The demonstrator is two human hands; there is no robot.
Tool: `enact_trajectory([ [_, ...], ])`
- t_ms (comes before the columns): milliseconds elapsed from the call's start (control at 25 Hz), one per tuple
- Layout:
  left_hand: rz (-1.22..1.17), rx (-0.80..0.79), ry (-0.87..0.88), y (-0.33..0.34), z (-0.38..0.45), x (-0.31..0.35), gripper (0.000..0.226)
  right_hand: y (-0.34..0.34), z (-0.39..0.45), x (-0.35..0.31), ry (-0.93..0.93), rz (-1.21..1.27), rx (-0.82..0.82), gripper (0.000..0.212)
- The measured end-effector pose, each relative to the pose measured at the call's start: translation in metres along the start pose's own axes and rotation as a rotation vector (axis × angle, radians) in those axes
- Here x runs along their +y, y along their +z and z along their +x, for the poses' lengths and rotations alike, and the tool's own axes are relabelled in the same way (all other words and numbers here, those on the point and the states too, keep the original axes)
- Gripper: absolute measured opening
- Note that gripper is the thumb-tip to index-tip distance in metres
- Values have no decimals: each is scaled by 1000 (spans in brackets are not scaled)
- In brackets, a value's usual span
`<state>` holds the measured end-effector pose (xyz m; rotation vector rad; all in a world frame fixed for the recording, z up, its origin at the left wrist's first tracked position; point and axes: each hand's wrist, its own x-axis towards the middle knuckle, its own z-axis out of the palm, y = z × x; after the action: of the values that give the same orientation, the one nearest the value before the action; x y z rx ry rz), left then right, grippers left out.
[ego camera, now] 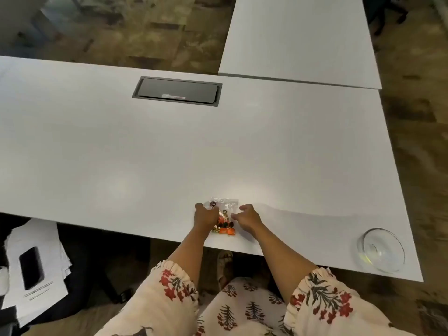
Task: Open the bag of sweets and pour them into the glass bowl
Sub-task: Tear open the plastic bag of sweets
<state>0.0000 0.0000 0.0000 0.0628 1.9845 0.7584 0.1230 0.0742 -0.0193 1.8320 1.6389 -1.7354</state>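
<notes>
Both hands are flanking the bag of sweets (223, 218): left hand (205, 217) pinching its edge, right hand (246, 218) loosely curled beside it, readying to open it; glass bowl (381, 249) is waiting well apart.

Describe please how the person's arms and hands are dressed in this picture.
Both hands, the left hand and the right hand, are bare, and so are the forearms. The cream sleeves carry red flowers with dark leaves and end in gathered, ruffled cuffs below the elbow. No rings or watch are visible.
</notes>
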Motion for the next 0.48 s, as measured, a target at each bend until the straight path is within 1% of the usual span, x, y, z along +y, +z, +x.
enact_trajectory([
  [120, -37, 28, -26, 4, -1, 0, 49, 2, -3, -2, -8, 51, -39, 54],
  [200, -76, 62, -2, 11, -1, 0, 31, 0, -5, -4, -23, 94, -32, 40],
  [280, -105, 110, 66, 15, -5, 6, 16, -6, -7, -2, -64, 153, -2, 27],
  [400, -146, 123, 179, 22, -10, 14, 15, -21, -10, -3, -152, 201, 61, 22],
  [480, -137, 123, 268, 28, -15, 23, 18, -35, -13, -7, -266, 176, 134, 20],
])
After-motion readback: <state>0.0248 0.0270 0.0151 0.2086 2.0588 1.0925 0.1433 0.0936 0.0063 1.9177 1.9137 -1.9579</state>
